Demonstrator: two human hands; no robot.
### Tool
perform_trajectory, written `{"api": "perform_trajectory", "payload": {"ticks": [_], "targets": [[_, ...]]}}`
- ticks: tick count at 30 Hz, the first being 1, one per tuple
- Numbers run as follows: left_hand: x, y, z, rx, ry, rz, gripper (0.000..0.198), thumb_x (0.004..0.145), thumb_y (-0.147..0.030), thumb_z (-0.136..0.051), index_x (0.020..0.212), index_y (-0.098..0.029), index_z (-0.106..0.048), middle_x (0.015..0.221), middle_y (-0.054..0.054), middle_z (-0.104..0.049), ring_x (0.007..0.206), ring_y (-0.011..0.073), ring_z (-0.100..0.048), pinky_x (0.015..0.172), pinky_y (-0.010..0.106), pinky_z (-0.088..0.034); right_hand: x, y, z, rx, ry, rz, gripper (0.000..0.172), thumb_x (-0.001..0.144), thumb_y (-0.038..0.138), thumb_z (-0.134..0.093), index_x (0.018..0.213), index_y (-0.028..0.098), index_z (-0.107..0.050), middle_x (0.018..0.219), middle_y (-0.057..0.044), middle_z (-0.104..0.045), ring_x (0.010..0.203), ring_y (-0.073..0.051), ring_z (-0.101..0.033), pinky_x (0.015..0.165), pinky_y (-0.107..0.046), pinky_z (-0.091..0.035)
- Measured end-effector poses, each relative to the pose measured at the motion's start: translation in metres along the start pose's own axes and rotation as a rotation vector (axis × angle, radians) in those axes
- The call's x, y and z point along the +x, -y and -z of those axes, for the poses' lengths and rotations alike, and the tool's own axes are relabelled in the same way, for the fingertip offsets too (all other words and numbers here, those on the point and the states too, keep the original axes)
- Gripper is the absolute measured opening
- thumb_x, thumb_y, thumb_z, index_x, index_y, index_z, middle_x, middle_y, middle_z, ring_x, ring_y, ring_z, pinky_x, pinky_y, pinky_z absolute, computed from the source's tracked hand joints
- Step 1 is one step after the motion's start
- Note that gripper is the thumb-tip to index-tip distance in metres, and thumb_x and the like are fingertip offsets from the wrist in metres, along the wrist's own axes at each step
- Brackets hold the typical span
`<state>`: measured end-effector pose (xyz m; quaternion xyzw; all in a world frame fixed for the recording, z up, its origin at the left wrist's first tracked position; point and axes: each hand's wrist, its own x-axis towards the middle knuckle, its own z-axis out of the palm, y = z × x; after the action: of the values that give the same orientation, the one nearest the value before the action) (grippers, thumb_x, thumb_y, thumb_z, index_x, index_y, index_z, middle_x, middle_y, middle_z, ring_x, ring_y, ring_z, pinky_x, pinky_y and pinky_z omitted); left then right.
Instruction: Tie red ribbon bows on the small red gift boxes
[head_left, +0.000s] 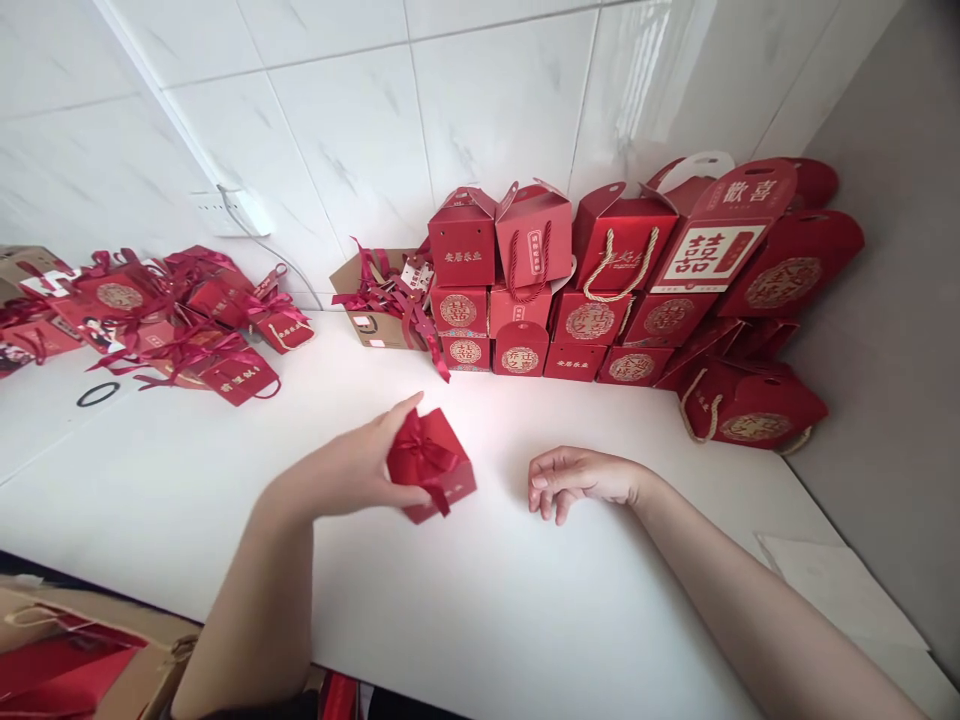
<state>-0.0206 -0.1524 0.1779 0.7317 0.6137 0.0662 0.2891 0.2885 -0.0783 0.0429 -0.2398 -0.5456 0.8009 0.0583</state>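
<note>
A small red gift box [450,445] with a dark red ribbon bow [424,455] is in my left hand [367,460], at the middle of the white table. The thumb lies along its near side and the fingers reach round its far side. To the right, my right hand [570,482] rests at the tabletop with loosely bent fingers slightly apart. Nothing is in that hand, and a gap separates it from the box. The underside of the box is hidden, so I cannot tell whether it touches the table.
Stacked red boxes [574,320] line the wall at the back right. A cardboard box [382,330] of ribbons stands beside them. More ribboned boxes [202,360] and a black ring [98,394] lie left. An open carton [161,645] sits below the table's front edge.
</note>
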Motion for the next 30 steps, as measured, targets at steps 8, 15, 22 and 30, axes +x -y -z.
{"api": "perform_trajectory", "payload": {"ticks": [8, 15, 22, 30], "targets": [[0.047, 0.125, 0.04, 0.313, -0.846, 0.473, 0.114, 0.067, -0.059, -0.07, 0.152, -0.014, -0.01, 0.158, 0.023, -0.004, 0.144, 0.0462, -0.006, 0.112, 0.063, -0.016, -0.001, 0.002, -0.003, 0.029, -0.02, 0.029, 0.033, 0.08, 0.043, -0.071, 0.088, 0.012, -0.065, 0.093, -0.009, -0.068, 0.079, -0.016, -0.068, 0.067, -0.029, -0.058], [0.102, 0.128, -0.022, 0.374, -0.87, 0.339, 0.08, 0.091, -0.047, -0.043, 0.152, -0.008, -0.008, 0.16, 0.021, 0.002, 0.148, 0.0347, -0.002, 0.115, 0.062, -0.006, 0.004, -0.001, -0.004, 0.034, -0.033, 0.032, 0.037, 0.076, 0.046, -0.072, 0.089, 0.012, -0.065, 0.092, -0.009, -0.068, 0.08, -0.016, -0.068, 0.065, -0.027, -0.057], [0.146, 0.105, -0.059, 0.371, -0.514, 0.199, 0.072, 0.092, -0.054, -0.032, 0.149, -0.009, -0.029, 0.159, 0.018, -0.013, 0.148, 0.0322, -0.011, 0.117, 0.057, -0.012, -0.015, 0.045, -0.005, -0.593, -0.395, 0.218, 0.021, 0.083, 0.039, -0.062, 0.081, 0.018, -0.066, 0.08, -0.005, -0.07, 0.076, -0.019, -0.064, 0.073, -0.035, -0.053], [0.157, 0.112, -0.056, 0.396, -0.45, 0.192, 0.069, 0.093, -0.055, -0.024, 0.148, -0.014, -0.032, 0.158, 0.016, -0.022, 0.146, 0.0326, -0.019, 0.116, 0.058, -0.013, -0.137, 0.134, 0.023, -0.975, -1.687, 0.247, 0.03, 0.089, 0.045, -0.049, 0.099, 0.019, -0.06, 0.102, -0.013, -0.065, 0.091, -0.028, -0.057, 0.079, -0.042, -0.04]]}}
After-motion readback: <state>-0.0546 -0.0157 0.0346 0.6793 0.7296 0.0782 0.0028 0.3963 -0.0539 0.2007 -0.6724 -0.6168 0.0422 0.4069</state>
